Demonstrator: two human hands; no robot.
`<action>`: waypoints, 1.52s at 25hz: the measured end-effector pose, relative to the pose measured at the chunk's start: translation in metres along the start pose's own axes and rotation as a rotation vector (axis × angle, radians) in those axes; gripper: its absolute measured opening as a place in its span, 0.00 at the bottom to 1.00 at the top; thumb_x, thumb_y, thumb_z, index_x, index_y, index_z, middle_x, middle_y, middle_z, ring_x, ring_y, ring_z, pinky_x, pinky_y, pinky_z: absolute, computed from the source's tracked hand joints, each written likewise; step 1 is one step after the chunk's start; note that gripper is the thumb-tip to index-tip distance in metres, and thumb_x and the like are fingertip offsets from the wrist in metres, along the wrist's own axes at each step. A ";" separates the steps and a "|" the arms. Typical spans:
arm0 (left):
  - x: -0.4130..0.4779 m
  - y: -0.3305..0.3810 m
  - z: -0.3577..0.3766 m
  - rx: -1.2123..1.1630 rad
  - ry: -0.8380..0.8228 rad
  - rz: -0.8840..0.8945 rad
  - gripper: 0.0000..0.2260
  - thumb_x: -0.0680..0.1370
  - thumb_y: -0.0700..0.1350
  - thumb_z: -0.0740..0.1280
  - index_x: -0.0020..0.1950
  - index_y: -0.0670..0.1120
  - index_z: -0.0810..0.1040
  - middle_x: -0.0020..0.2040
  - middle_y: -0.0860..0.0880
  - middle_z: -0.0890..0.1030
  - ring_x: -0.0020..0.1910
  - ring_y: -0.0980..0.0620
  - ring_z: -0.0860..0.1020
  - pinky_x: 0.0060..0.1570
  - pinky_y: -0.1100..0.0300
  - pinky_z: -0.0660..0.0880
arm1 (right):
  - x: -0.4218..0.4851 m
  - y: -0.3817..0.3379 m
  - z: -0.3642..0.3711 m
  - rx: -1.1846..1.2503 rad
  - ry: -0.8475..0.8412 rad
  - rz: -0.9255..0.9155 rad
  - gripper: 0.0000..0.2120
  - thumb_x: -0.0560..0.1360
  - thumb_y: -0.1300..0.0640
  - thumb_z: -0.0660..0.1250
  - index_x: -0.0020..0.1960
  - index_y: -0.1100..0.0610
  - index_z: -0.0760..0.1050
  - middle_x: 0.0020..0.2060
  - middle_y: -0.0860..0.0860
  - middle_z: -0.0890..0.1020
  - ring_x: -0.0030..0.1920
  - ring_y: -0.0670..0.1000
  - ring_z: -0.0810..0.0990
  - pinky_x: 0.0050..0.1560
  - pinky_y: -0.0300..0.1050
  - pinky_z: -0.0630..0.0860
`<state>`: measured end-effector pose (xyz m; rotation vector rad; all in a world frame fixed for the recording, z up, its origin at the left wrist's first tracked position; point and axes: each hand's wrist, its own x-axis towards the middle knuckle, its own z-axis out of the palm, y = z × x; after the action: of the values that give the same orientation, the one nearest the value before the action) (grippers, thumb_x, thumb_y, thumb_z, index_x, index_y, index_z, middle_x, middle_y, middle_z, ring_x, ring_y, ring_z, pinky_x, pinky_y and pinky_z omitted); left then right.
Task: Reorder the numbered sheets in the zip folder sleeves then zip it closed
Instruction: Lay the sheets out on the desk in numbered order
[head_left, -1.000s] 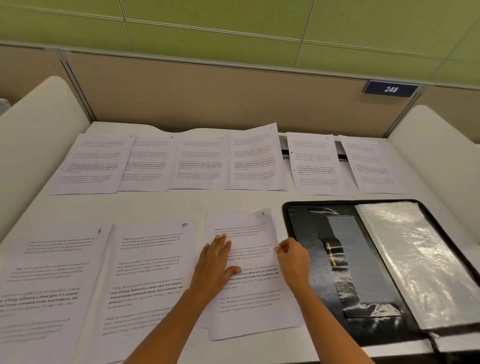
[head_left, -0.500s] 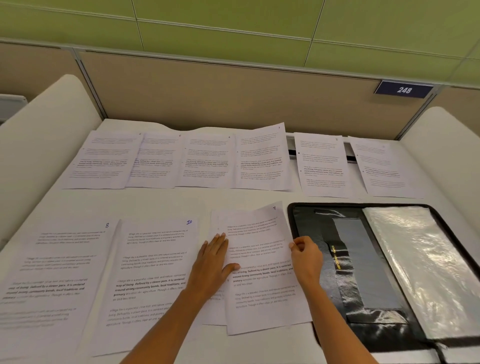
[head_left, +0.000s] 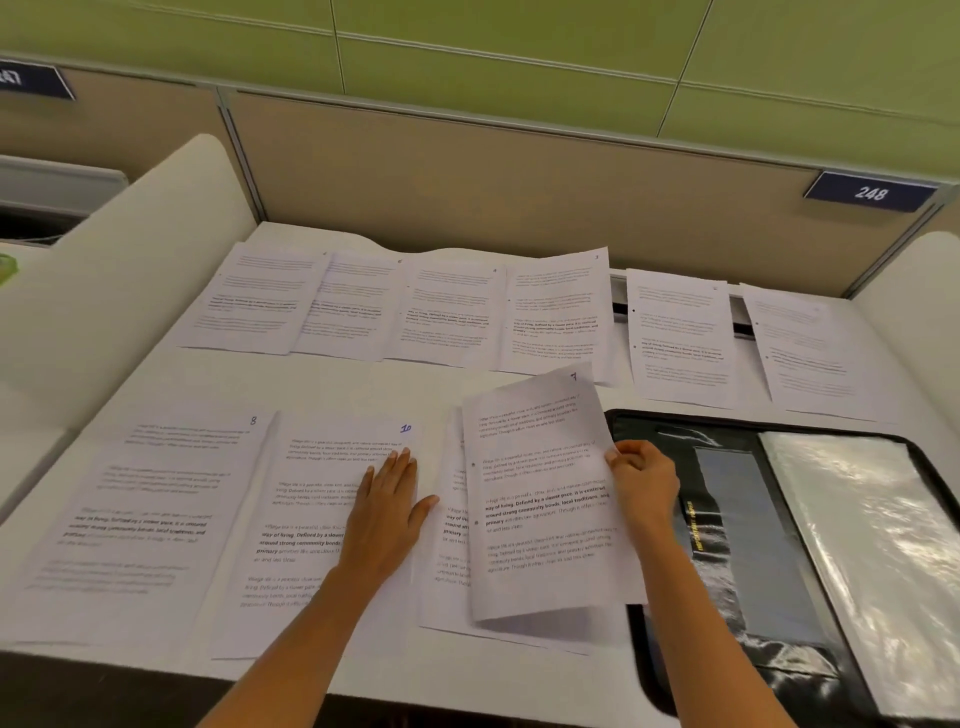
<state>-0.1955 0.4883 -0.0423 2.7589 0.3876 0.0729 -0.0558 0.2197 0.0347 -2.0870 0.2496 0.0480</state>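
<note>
My right hand (head_left: 641, 480) pinches the right edge of the sheet marked 7 (head_left: 540, 493) and holds it lifted off another sheet (head_left: 447, 551) that lies under it. My left hand (head_left: 392, 512) rests flat, fingers straight, on the sheet marked 10 (head_left: 311, 519). The sheet marked 8 (head_left: 150, 514) lies at the near left. Several more numbered sheets (head_left: 447, 312) lie in a row along the back of the desk. The black zip folder (head_left: 737, 545) lies open at the right, with its clear plastic sleeves (head_left: 862, 551) facing up.
The white desk (head_left: 363, 379) is bounded by a tan partition (head_left: 519, 171) at the back and white side dividers (head_left: 130, 270) left and right. A plate reading 248 (head_left: 870, 193) hangs on the partition. The desk's front edge runs just below the near sheets.
My right hand has lifted sheet 7 up and slightly right, off the sheet beneath. My left hand has slid left from that pile onto sheet 10. The view has shifted left.
</note>
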 end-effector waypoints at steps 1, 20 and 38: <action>0.000 -0.001 0.000 -0.005 0.021 -0.003 0.42 0.78 0.68 0.37 0.73 0.39 0.68 0.74 0.43 0.67 0.75 0.46 0.63 0.73 0.50 0.54 | 0.002 -0.004 -0.001 0.022 -0.006 0.004 0.04 0.77 0.59 0.67 0.51 0.56 0.78 0.41 0.52 0.82 0.38 0.47 0.79 0.35 0.38 0.71; -0.023 -0.118 -0.097 -0.699 0.384 -0.501 0.22 0.75 0.45 0.72 0.68 0.47 0.74 0.45 0.49 0.81 0.42 0.52 0.79 0.47 0.54 0.79 | -0.096 -0.080 0.170 0.223 -0.274 0.111 0.04 0.75 0.58 0.69 0.49 0.55 0.79 0.42 0.50 0.83 0.45 0.52 0.82 0.49 0.48 0.80; -0.062 -0.351 -0.155 -0.353 0.405 -0.563 0.14 0.80 0.41 0.64 0.65 0.42 0.75 0.55 0.41 0.81 0.51 0.43 0.79 0.47 0.52 0.76 | -0.230 -0.127 0.382 0.046 -0.489 0.145 0.02 0.73 0.64 0.72 0.43 0.62 0.80 0.37 0.58 0.84 0.35 0.57 0.85 0.39 0.55 0.83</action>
<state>-0.3602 0.8390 -0.0205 2.1879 1.1209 0.5056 -0.2292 0.6459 -0.0188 -1.9397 0.1001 0.6248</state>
